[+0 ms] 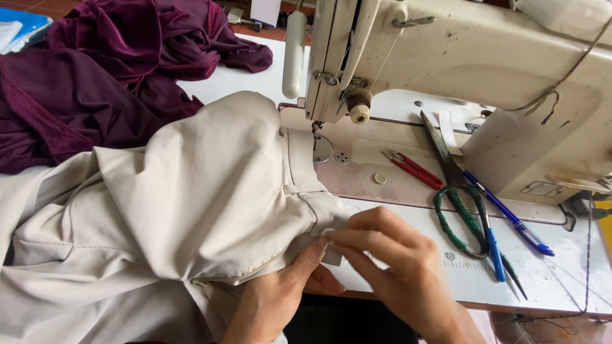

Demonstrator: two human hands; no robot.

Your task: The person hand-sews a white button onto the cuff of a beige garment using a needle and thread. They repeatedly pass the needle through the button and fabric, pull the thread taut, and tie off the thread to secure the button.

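Hands (357, 267) on beige trousers (191, 204)

One head-worn camera looks down over a sewing table from the seated worker's place.

The single view tilts forward and down, close enough that both hands, left (274, 299) and right (395, 267), fill the lower middle of the frame over beige cloth (178, 210). The sewing machine (459, 64) rises at the top right, cut off by the upper edge; purple fabric (108, 76) lies at the far left. The table's near edge (542, 310) runs along the bottom right.
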